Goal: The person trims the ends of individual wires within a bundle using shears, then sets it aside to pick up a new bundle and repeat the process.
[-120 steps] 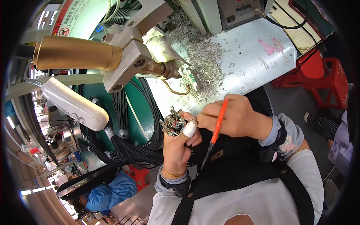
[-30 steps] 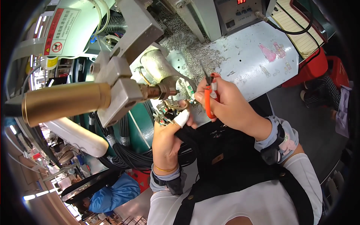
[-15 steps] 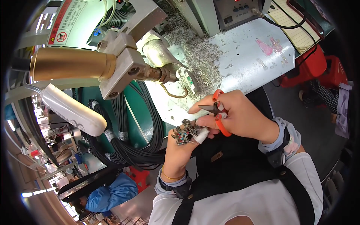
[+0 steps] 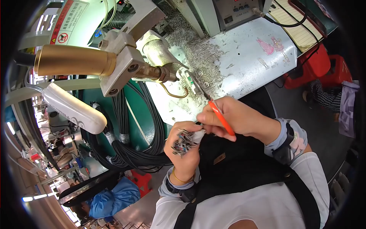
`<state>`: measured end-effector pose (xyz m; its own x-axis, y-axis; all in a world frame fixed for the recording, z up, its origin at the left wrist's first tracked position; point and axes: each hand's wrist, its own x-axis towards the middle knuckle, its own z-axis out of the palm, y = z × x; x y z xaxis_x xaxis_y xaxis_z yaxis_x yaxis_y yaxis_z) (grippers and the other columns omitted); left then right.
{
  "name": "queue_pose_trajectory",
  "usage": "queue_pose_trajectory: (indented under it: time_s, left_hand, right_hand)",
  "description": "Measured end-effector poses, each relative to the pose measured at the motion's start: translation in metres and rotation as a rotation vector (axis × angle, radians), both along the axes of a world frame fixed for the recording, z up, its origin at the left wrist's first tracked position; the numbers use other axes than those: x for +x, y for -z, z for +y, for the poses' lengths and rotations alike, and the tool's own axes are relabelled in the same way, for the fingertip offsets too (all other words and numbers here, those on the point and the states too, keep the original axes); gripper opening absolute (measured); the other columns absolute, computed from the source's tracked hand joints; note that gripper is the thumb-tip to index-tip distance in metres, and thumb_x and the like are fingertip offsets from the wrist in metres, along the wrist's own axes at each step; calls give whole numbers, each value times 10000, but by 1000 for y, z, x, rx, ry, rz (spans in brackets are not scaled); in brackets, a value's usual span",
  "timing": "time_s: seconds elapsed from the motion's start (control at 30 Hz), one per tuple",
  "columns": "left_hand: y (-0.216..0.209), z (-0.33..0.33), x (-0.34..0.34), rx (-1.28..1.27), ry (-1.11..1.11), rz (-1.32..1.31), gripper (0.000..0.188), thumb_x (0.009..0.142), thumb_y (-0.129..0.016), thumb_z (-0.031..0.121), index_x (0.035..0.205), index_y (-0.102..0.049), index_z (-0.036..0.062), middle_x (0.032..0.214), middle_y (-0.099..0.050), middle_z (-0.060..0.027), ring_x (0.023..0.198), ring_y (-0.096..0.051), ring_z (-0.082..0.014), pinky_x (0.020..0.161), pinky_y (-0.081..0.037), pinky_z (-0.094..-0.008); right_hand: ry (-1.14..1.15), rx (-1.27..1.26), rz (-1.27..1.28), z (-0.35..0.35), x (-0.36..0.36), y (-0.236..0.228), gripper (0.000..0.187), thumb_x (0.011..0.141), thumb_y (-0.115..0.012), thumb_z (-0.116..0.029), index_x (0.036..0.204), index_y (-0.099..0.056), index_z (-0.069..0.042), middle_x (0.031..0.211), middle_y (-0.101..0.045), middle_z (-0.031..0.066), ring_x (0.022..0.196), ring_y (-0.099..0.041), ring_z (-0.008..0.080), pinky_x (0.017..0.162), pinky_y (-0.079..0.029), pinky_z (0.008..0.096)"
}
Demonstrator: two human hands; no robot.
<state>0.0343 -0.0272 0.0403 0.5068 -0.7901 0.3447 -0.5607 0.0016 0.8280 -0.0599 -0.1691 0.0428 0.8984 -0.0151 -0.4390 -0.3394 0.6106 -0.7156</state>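
My left hand is closed around a bunch of small metal-ended connectors with bits of coloured wire and a white wrap among them. Close beside it, my right hand grips red-handled scissors, their dark blades pointing away toward a small metal fixture with a green piece on it. The right fingertips meet the edge of the bunch; whether they pinch one connector is too small to tell.
A soldering head with a gold-coloured barrel and bent brass tube overhangs the white work plate. Silver clippings cover much of the plate. Coiled black cables lie left, below a white lamp. A notebook lies far right.
The scissors have swung in my right hand, from blades pointing left to pointing away toward the fixture. My left hand has turned, bringing the bunch slightly left and nearer me.
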Motion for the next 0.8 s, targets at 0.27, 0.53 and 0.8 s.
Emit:
queue_pose_trajectory:
  time_s: [0.27,0.53,0.8]
  left_hand:
    - [-17,1,8,24,-34,1331,153,754,-557,-40,887,-491,-8,614,-440,-18,441,-351,-74,398,-264,-205]
    - [-20,1,7,123,-94,1310,139,762,-552,-35,886,-493,-12,598,-428,-12,427,-329,-69,389,-244,-208]
    - [-7,0,-3,63,-91,-18,139,727,-611,-40,843,-544,-6,683,-520,-18,582,-481,-86,517,-368,-195]
  right_hand:
    - [523,-1600,-640,9,0,21,106,744,-600,-148,839,-631,-111,541,-462,-23,407,-420,89,387,-323,229]
    - [518,-1920,-754,5,-6,21,271,642,-651,-125,911,-619,-120,531,-437,-49,409,-407,72,378,-266,208]
    - [514,-1446,-573,19,-6,26,204,608,-672,-154,761,-551,-93,600,-525,-32,471,-506,130,437,-391,238]
